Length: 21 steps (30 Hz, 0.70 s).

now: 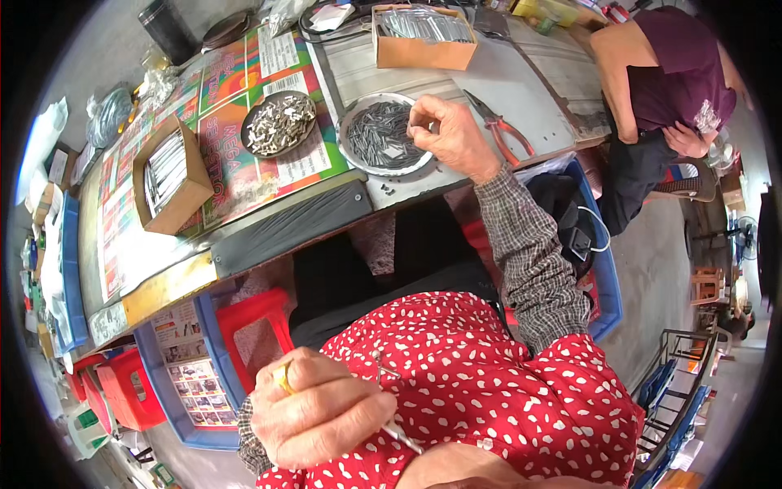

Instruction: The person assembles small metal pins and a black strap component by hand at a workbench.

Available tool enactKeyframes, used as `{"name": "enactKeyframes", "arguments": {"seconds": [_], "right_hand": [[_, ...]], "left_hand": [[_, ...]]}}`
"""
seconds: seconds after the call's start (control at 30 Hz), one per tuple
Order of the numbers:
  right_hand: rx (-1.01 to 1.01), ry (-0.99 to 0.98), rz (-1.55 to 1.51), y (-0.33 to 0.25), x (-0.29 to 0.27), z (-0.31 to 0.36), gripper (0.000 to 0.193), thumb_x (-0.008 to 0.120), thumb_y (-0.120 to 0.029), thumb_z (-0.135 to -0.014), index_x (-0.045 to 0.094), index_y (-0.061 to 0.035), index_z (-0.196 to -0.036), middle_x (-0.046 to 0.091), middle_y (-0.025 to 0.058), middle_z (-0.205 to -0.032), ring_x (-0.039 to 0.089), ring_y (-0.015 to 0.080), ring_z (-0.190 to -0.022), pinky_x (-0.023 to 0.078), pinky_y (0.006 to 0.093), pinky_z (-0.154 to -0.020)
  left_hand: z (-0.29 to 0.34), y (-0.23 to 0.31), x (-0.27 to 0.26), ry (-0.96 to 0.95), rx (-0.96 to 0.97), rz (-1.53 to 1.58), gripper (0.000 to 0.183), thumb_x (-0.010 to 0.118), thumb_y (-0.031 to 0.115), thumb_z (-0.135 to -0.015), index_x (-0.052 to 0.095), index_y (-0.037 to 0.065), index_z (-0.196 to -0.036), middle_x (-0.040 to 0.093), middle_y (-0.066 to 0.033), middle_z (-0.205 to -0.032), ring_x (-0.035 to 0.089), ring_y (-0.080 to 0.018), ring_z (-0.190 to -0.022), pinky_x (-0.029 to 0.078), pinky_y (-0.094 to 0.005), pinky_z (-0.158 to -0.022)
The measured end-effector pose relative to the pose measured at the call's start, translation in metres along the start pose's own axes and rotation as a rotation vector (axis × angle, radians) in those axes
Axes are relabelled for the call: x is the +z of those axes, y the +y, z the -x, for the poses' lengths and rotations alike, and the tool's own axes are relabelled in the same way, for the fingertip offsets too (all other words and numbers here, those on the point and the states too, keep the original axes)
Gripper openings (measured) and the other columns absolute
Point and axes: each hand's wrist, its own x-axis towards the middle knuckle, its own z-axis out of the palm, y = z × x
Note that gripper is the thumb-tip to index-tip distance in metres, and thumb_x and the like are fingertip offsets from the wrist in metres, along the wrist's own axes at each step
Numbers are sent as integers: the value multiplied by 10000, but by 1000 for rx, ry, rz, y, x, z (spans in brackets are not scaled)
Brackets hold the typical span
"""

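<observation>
the left hand [322,407], low in the frame against the red spotted apron [489,391], is closed in a fist around a thin metal pin [399,432]; the pin's long axis runs diagonally, one end sticking up near the thumb, the other pointing toward the lower right of the frame. a second small metal piece shows just above the fist, its shape too small to tell. the right hand [452,134], upper centre, reaches over the right edge of a round metal dish [352,151] of dark grey pins [379,134]; thumb and forefinger are pinched narrow at the fingertips, and what they hold, if anything, cannot be told. the pins in the dish lie in a loose heap with most long axes running roughly up and down the frame. left of it sits a second round dish [281,122] heaped with shiny silver clips. a pair of red-handled pliers [505,130] lies on the grey bench [529,90] just right of the right hand, jaws toward the upper left. one open cardboard box [171,175] of metal strips stands at the left, another [423,37] at the top. a second person in a dark purple shirt [676,73] sits at the upper right.
</observation>
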Motion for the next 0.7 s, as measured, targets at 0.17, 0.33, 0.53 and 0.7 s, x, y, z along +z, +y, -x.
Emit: {"name": "enactKeyframes", "arguments": {"seconds": [0.17,0.33,0.53,0.7], "right_hand": [[-37,100,18,-15,2,14,55,598,-13,-760,548,-7,-784,535,-18,-709,483,52,-674,409,208,-621],[-82,134,40,-27,8,31,83,607,-15,-746,551,-2,-806,558,21,-702,522,89,-649,439,236,-623],[-30,153,-98,-39,10,47,86,622,11,-775,570,-9,-841,573,-7,-769,512,59,-699,433,222,-673],[20,178,-117,-45,8,53,125,630,25,-782,599,-7,-899,596,-1,-812,535,59,-740,447,219,-707]], "left_hand": [[-12,8,-4,-81,88,44,246,725,123,-659,652,29,-874,617,-74,-732,574,-172,-629,427,-242,-490],[-19,17,-5,1,167,111,290,698,213,-681,650,-20,-846,608,-135,-749,573,-246,-658,477,-343,-496],[-26,33,-12,-95,15,105,246,652,103,-658,645,-22,-870,609,-139,-795,570,-245,-698,460,-319,-518],[-25,28,-7,-72,79,56,235,655,90,-666,643,-21,-872,608,-138,-807,561,-242,-711,463,-325,-523]]}}
